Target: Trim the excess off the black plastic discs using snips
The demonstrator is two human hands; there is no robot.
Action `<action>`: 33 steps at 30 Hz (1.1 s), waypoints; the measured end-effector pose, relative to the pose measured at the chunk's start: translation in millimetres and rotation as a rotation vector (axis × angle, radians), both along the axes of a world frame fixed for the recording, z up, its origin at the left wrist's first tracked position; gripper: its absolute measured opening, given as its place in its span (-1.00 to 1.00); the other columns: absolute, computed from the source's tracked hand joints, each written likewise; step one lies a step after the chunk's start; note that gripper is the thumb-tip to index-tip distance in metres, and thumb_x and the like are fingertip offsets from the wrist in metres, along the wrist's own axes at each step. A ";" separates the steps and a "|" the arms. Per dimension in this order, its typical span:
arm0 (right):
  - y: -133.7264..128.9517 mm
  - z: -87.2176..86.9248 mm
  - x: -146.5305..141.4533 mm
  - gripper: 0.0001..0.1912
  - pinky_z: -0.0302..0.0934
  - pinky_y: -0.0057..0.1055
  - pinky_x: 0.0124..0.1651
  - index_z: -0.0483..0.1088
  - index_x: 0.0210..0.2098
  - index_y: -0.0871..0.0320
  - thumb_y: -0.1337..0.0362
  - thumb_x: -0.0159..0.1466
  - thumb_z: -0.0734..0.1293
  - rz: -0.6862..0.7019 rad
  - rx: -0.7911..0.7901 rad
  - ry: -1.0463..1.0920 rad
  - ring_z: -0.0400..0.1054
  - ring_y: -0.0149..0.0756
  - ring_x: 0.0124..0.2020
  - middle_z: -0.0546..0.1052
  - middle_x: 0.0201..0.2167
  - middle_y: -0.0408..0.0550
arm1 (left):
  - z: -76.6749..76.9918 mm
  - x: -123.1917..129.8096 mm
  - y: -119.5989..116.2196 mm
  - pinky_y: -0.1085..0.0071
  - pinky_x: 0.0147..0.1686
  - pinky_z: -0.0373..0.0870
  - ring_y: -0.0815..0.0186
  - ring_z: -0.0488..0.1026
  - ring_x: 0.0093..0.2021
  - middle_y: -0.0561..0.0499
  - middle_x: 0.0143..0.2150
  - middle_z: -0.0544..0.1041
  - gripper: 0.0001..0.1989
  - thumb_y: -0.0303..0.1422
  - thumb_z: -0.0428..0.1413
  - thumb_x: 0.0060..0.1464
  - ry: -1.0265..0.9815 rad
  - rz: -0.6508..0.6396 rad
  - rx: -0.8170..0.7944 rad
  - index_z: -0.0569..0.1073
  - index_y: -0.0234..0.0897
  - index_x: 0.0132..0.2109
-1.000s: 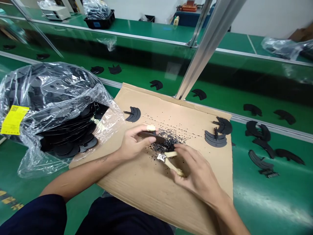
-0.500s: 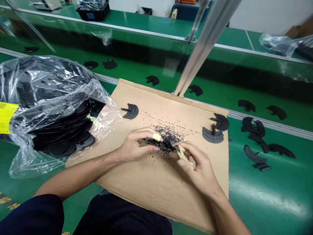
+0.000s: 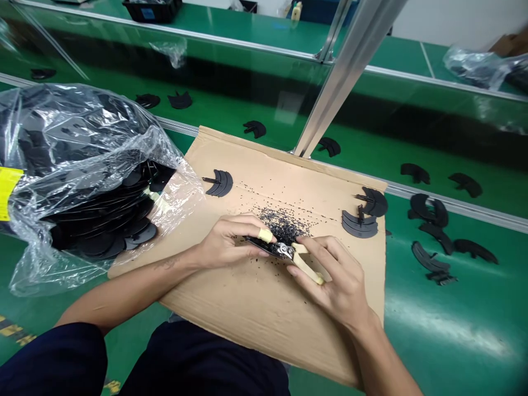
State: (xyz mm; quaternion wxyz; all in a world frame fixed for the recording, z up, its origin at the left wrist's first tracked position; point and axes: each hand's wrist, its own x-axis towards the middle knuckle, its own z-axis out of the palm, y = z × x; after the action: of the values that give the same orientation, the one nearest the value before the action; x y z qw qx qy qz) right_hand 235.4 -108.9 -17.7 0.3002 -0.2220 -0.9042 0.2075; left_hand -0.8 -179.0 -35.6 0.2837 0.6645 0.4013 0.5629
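Flattened cardboard (image 3: 231,313) spreads well past both hands: left hand (image 3: 225,242) curled around a black plastic part (image 3: 259,246), right hand (image 3: 334,275) gripping yellow-handled side cutters (image 3: 307,268).

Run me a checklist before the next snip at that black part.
1. Grip of the left hand on the black plastic part: ok, held in the fingers.
2. side cutters in the right hand: ok, head at the part.
3. Blades seated on the part: cannot tell, hidden.
4. beige tape on a left finger: ok, in place.
5. black crumbs on the cardboard sheet: not ok, loose beside the hands.
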 end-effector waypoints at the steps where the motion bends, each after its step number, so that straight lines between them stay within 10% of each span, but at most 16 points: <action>1: -0.2 -0.3 0.3 -0.58 0.34 -0.23 -0.30 0.39 0.14 0.10 0.20 0.31 0.41 -0.005 0.006 -0.001 0.39 -0.18 -0.30 0.49 -0.29 0.02 | 0.0 -0.2 0.4 0.31 -0.17 0.59 0.29 0.59 -0.21 -0.12 -0.24 0.66 -0.84 -0.40 0.29 0.14 0.000 -0.003 0.002 0.63 -0.29 -0.11; 33: 2.0 -11.3 -3.3 -0.72 0.23 -0.31 -0.34 0.43 -0.02 0.17 0.20 0.32 0.38 -0.150 0.252 -0.053 0.34 -0.25 -0.38 0.51 -0.38 -0.03 | -0.1 3.3 -1.8 0.35 -0.23 0.53 0.30 0.54 -0.21 -0.08 -0.21 0.61 -0.80 -0.40 0.23 0.19 0.214 0.072 -0.077 0.56 -0.30 -0.03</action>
State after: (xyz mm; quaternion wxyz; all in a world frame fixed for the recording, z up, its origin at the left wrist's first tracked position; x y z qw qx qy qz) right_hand 232.2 -106.9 -29.1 0.3163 -0.2551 -0.9115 0.0634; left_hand 2.5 -180.8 -35.6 0.2441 0.6947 0.4740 0.4828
